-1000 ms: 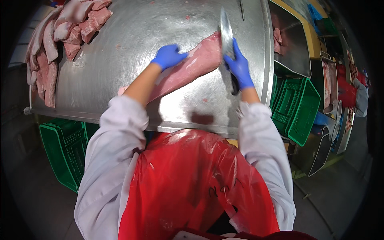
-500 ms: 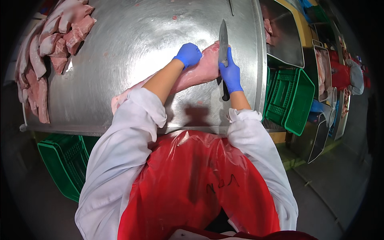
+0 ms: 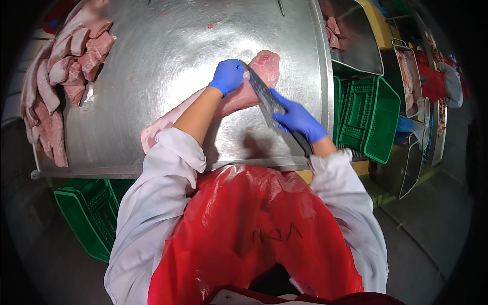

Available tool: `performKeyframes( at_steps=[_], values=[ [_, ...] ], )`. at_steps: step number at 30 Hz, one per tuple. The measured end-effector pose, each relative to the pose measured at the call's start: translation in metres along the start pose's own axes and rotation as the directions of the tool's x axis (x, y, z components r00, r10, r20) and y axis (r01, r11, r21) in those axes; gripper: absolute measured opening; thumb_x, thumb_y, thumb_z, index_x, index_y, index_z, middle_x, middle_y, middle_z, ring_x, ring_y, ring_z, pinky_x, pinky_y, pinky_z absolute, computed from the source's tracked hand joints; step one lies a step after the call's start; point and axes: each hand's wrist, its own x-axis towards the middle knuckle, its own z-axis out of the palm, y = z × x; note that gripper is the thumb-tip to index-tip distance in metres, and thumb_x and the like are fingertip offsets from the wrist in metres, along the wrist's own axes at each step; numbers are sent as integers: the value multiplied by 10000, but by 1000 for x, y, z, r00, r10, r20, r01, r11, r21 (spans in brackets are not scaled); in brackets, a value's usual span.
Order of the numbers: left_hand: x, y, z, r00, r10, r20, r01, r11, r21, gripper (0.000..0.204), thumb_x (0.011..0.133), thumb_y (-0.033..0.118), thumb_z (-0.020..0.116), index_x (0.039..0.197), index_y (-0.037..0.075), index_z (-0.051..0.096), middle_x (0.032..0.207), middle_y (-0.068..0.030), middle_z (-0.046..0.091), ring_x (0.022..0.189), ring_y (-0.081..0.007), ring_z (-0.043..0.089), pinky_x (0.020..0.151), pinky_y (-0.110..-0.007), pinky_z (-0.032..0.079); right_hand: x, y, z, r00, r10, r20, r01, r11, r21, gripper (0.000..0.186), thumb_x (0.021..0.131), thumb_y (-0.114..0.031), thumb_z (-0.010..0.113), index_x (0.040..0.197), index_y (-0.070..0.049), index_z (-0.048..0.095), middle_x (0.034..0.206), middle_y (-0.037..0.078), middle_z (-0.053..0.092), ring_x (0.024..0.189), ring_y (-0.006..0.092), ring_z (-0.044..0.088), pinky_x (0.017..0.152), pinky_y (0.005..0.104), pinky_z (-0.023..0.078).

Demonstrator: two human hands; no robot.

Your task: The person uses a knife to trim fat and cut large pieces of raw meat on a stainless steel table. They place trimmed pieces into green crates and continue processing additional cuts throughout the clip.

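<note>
We see the long pink meat (image 3: pixel 237 99) at twelve o'clock, the left hand (image 3: pixel 227 77) balled against it, any hold unclear. At two o'clock, the right hand (image 3: pixel 301 121) wraps its fingers round a knife (image 3: pixel 264 95).

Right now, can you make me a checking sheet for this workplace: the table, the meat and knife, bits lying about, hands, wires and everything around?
Surface: metal table, shiny, smudged.
Job's things: long piece of meat lying slantwise; knife with its blade across it.
Clutter: small scrap; thin rod at the top; cut meat pieces heaped at left.
Hands: gloved left hand curled at the meat, grip unclear; gloved right hand holds the knife.
Cables: none certain; thin floor line could be a seam.
Surroundings: green crates on both sides; metal bin and another person at right.
</note>
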Motion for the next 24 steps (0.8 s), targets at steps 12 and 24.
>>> performKeyframes(
  at_steps=[12, 24],
  values=[
    [14, 17, -32, 931, -220, 292, 311, 896, -316, 230, 937, 208, 618, 833, 13, 683, 748, -59, 675, 717, -143, 628, 690, -314, 502, 26, 33, 43, 979, -200, -33, 202, 963, 175, 726, 906, -124, 586, 1579, -188, 321, 790, 91, 658, 587, 131, 597, 565, 277, 510],
    [41, -10, -52, 881, 260, 394, -377, 891, 254, 343, 873, 122, 576, 1183, 14, 673, 1187, -216, 663, 1096, -355, 641, 940, -428, 509, 42, 16, 33, 919, -47, -392, 176, 938, 298, 778, 890, -46, 634, 1578, -211, 312, 813, 79, 666, 605, 112, 620, 534, 274, 523]
  ],
)
